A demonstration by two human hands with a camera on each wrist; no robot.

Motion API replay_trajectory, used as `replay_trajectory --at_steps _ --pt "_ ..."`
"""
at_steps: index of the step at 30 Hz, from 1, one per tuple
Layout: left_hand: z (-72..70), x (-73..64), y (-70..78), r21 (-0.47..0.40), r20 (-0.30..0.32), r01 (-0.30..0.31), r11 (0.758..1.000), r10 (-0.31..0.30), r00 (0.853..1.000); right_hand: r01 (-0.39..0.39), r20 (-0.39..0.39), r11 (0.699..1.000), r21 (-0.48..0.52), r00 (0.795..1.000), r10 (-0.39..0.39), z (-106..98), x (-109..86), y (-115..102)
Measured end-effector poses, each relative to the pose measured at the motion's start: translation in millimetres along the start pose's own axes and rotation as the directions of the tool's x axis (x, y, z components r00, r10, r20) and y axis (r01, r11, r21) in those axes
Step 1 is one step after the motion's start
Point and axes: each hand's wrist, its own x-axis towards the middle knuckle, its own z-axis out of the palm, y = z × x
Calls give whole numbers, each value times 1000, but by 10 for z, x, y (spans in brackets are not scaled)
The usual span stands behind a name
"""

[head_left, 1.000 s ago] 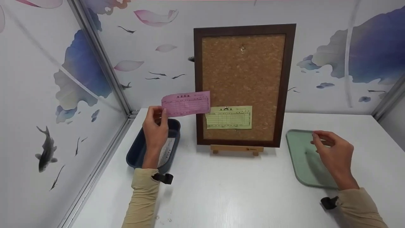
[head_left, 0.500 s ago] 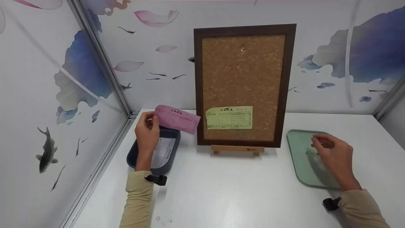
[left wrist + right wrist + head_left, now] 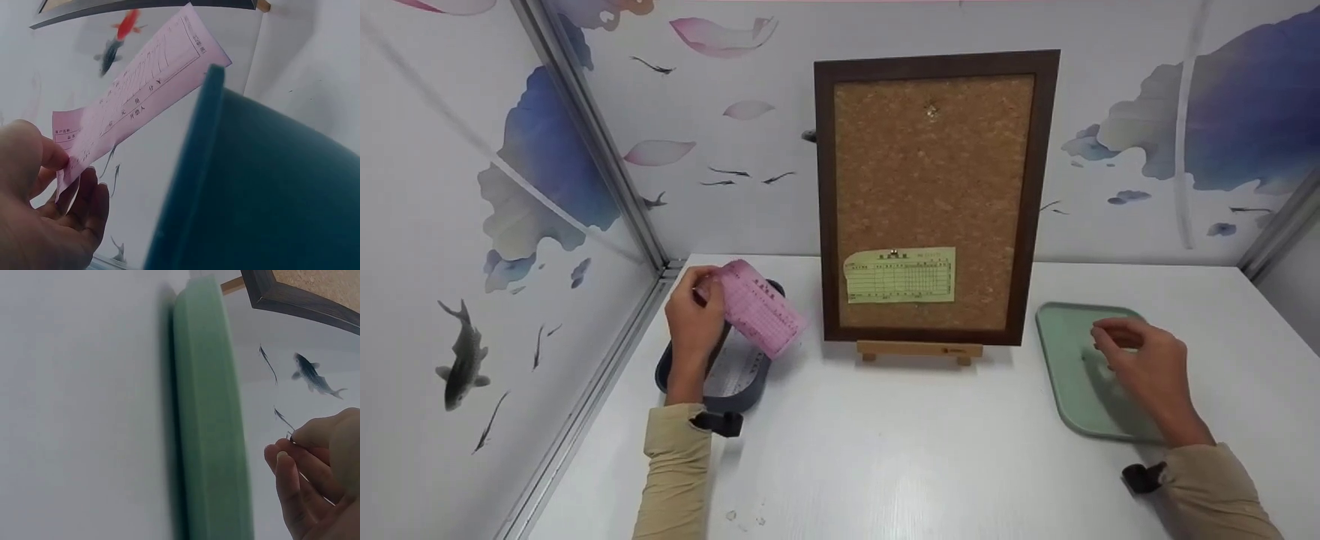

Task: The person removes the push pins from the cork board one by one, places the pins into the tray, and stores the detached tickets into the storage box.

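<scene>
My left hand [image 3: 695, 319] pinches a pink receipt slip [image 3: 757, 307] by its left end, over the dark blue bin [image 3: 735, 400]. In the left wrist view the slip [image 3: 143, 93] slants up and away from the thumb and fingers. White printed paper [image 3: 737, 367] lies inside the bin. Above the green tray [image 3: 1054, 375], my right hand [image 3: 1147, 367] has its thumb and fingertips together. Between them the right wrist view shows the tip of a small metal pin [image 3: 289, 436], mostly hidden. A green receipt slip [image 3: 900, 277] is tacked low on the framed corkboard [image 3: 934, 180].
The corkboard stands upright on a small wooden easel [image 3: 919, 349] at the back of the white table [image 3: 900, 442]. A cluster of shiny tacks [image 3: 932, 111] sits high on the cork. Printed wall panels [image 3: 750, 217] close off the back and left.
My left hand has drawn left and slightly down from the corkboard's edge, and the pink receipt slip has tilted so its free end points down right. My right hand has barely moved.
</scene>
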Motion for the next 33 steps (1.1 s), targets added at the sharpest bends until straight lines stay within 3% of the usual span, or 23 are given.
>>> replay_trajectory --at_steps 6,11,16,21,28,33 --pt "-76 15 -45 24 -26 -11 1000 12 1000 -7 37 1000 -12 999 7 -1 -12 19" --pt "-152 30 -101 -8 -43 16 1000 -16 999 -12 66 999 -31 998 14 -9 -6 29" --pt "-222 51 -149 -13 -30 18 1000 -18 999 -7 80 999 -52 997 12 -20 2 43" --pt "-254 55 -200 102 -9 3 995 -3 1000 -16 88 998 -56 996 21 -20 4 55" --pt "-283 29 -250 214 11 50 976 -53 999 -40 123 997 -62 991 48 -24 9 63" --pt "-262 38 -261 244 10 -21 970 20 1000 -44 141 997 -71 989 54 -32 1 71"
